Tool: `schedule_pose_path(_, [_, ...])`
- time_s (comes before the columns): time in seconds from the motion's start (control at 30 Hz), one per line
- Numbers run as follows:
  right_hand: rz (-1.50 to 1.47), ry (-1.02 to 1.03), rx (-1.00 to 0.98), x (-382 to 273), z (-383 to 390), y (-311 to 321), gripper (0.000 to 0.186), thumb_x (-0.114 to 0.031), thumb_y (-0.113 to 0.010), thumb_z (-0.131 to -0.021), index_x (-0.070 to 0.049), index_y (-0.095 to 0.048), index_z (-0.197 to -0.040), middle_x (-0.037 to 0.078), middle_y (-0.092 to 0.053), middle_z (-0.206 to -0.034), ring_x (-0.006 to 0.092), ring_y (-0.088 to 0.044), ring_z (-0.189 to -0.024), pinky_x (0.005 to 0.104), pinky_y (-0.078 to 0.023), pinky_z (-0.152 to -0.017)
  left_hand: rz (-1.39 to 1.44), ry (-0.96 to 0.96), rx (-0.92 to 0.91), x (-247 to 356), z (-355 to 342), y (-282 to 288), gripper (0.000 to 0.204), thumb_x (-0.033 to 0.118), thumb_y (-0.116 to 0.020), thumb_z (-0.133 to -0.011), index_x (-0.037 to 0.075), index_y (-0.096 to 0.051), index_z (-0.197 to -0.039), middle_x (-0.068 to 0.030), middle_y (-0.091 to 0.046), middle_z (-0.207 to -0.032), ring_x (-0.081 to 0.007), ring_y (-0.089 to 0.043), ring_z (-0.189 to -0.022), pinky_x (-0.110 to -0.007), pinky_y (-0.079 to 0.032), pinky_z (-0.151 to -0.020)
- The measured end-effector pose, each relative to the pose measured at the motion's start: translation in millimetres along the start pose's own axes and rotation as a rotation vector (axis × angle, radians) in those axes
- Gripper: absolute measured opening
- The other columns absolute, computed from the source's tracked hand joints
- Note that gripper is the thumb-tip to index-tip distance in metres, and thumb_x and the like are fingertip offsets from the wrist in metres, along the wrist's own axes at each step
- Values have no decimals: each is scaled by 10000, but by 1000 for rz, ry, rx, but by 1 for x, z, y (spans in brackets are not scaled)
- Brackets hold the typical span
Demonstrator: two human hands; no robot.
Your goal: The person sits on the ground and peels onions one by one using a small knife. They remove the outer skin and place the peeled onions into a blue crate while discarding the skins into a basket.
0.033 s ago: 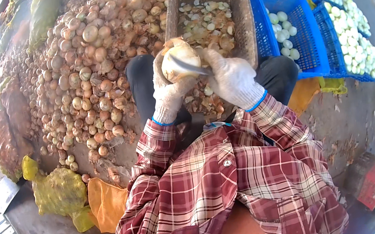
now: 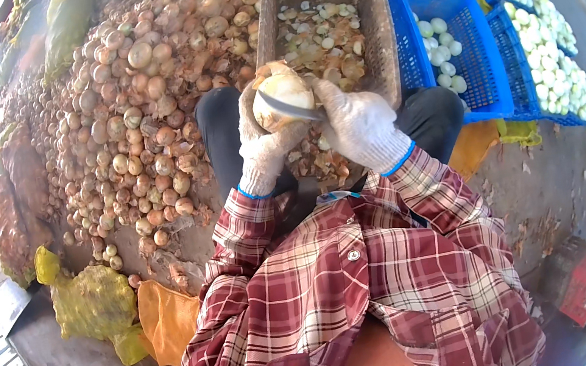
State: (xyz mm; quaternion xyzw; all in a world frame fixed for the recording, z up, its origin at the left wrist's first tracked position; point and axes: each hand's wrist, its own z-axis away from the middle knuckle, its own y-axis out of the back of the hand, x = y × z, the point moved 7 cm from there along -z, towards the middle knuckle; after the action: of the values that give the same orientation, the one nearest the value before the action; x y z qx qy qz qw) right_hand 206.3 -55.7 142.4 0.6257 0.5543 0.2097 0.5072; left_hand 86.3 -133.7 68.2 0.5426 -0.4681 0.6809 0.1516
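My left hand (image 2: 262, 142), in a white glove, holds a large onion (image 2: 278, 86) with loose papery skin and a pale peeled face. My gloved right hand (image 2: 364, 126) grips a knife, whose curved blade (image 2: 290, 107) lies across the onion. Behind the onion is a weathered crate (image 2: 382, 31) holding skins and small pale scraps. More skins lie on the floor between my knees, under my hands.
A heap of unpeeled onions (image 2: 130, 124) spreads to the left. A blue crate (image 2: 490, 75) with peeled white onions stands right, beside fuller blue crates (image 2: 542, 36). Yellow (image 2: 94, 306) and orange (image 2: 169, 317) mesh sacks lie lower left, a red box (image 2: 580, 279) lower right.
The onion and the knife blade have shifted very slightly downward in my hands. My grip looks the same.
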Motion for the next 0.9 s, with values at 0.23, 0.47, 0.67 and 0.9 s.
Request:
schedule_pose_path(0.23, [264, -641, -481, 134, 33, -54, 220, -172, -433, -935, -81, -528, -1111, 229, -691, -883, 364, -699, -813, 489, -544, -714, 492, 311, -148, -15, 17, -9, 746, 299, -802, -766, 3, -431, -1343, -139, -582, -1238, -254, -595, -1129, -387, -515, -949])
schedule_pose_path(0.47, [-847, -899, -212, 91, 49, -48, 280, -199, -600, -869, -34, -595, -1095, 83, -635, -746, 162, -607, -578, 333, -510, -540, 408, 150, -32, -16, 9, 1, 861, 282, -836, -721, 26, -358, -1390, -154, -529, -1301, -265, -567, -1166, -390, -497, -971])
schedule_pose_path(0.67, [-1720, -1028, -81, 28, 55, -70, 213, -145, -587, -921, 15, -581, -1063, 57, -629, -787, 125, -575, -565, 241, -484, -506, -531, 78, -21, -2, 5, -5, 879, 283, -873, -605, 10, -434, -1317, -152, -549, -1243, -257, -579, -1130, -353, -496, -949])
schedule_pose_path(0.9, [-1338, -822, -8, 32, 32, -41, 232, -32, -651, -859, 19, -561, -1067, 52, -621, -778, 117, -599, -589, 228, -492, -510, -671, 387, -123, -2, 2, -15, 711, 331, -843, -636, 14, -550, -1201, -121, -600, -1128, -217, -607, -1034, -335, -511, -886])
